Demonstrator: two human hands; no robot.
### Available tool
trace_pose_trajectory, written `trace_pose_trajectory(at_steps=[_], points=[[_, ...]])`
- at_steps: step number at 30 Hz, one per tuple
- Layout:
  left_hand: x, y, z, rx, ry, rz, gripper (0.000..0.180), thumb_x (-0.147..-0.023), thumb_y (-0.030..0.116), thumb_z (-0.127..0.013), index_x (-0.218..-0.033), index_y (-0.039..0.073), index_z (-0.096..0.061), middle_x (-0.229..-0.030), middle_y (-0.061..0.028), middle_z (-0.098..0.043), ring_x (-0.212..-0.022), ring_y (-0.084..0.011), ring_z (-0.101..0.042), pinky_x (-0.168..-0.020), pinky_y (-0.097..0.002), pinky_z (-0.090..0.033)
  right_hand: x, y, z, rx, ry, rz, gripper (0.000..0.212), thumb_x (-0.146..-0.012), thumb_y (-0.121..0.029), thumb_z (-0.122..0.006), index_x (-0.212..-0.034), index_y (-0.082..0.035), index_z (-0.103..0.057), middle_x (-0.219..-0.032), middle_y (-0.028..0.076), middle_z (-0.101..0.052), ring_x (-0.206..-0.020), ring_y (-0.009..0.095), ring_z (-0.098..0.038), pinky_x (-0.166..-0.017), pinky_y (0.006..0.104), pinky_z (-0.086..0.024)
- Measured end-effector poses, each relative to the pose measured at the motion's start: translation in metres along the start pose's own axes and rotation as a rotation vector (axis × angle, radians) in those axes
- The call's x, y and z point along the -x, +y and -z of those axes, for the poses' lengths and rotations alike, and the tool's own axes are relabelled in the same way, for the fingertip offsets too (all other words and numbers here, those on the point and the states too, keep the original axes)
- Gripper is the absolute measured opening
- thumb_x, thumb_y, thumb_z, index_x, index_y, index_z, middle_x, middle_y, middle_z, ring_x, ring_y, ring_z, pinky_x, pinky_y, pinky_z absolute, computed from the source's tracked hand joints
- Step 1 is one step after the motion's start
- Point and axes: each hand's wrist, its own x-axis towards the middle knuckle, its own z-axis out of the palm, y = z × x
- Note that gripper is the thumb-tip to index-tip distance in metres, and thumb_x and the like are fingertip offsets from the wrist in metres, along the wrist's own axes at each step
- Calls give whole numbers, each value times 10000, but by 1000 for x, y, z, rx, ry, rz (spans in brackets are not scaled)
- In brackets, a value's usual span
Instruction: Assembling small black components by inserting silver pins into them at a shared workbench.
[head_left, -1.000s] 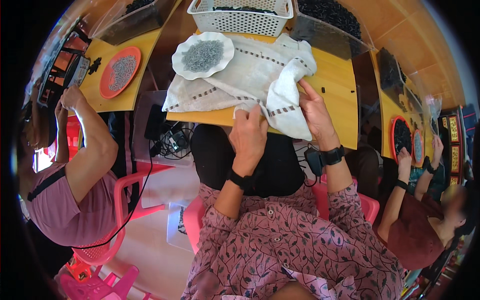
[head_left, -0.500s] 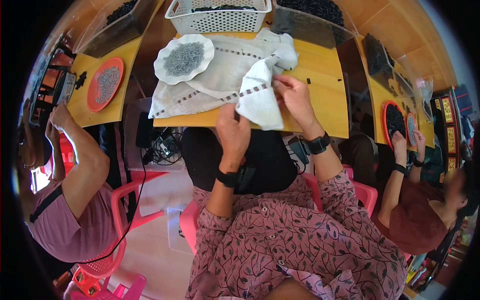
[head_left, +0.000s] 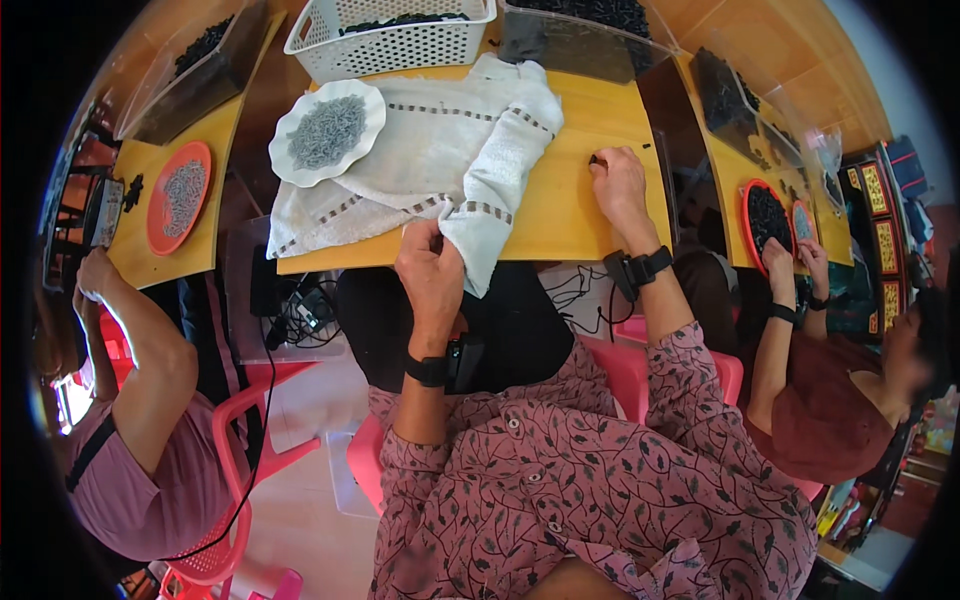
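Note:
My left hand pinches the near edge of a white towel, its fingers partly hidden by the cloth. The towel has a brown dashed stripe; its right side is folded over and a corner hangs past the table's front edge. To the right, my right hand rests on the wooden table with its fingers curled around a small black piece. On the towel's left part stands a white scalloped plate heaped with small grey pieces.
Behind the towel stand a white perforated basket and a clear bin of black pieces. Another small black piece lies near the table's right edge. Co-workers sit at both sides, with an orange plate on the left table.
My right hand has let go of the towel and moved right to the small black piece. The towel's lifted fold now lies lower, with my left hand still on it. The view has shifted slightly.

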Motion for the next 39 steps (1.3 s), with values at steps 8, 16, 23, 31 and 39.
trace_pose_trajectory(at_steps=[8,16,23,31,39], points=[[1,0,6,18,-34,-18,127,-843,61,-683,-903,-44,-646,-762,-57,-592,-667,-118,-551,-626,-266,-458,-12,36,34,80,175,-40,184,-815,-114,-664,-953,5,-633,-1043,180,-604,-1005,378,-561,-837,461,-480],[4,2,8,-25,-17,-36,121,-838,52,-682,-906,-42,-648,-754,-64,-603,-662,-113,-567,-625,-258,-466,-42,85,14,56,50,109,138,-811,-77,-657,-931,-12,-635,-969,200,-630,-959,393,-572,-844,447,-472],[5,5,10,-17,-10,-14,113,-833,55,-686,-882,-38,-645,-761,-92,-624,-649,-149,-604,-618,-282,-483,-46,77,13,2,40,152,154,-813,9,-643,-964,-18,-628,-924,168,-645,-851,338,-642,-752,381,-522],[16,13,12,-116,-30,-29,141,-829,82,-703,-876,-38,-646,-785,-148,-635,-667,-222,-641,-628,-331,-502,-37,43,19,-214,-52,64,153,-824,22,-647,-968,-5,-603,-845,134,-658,-759,224,-649,-707,322,-520],[20,7,11,-90,-23,-77,118,-814,51,-725,-844,-28,-642,-766,-140,-620,-638,-215,-627,-595,-318,-492,-115,-31,48,-417,1,192,82,-845,-62,-652,-915,-21,-636,-798,103,-677,-735,175,-659,-692,297,-527]])
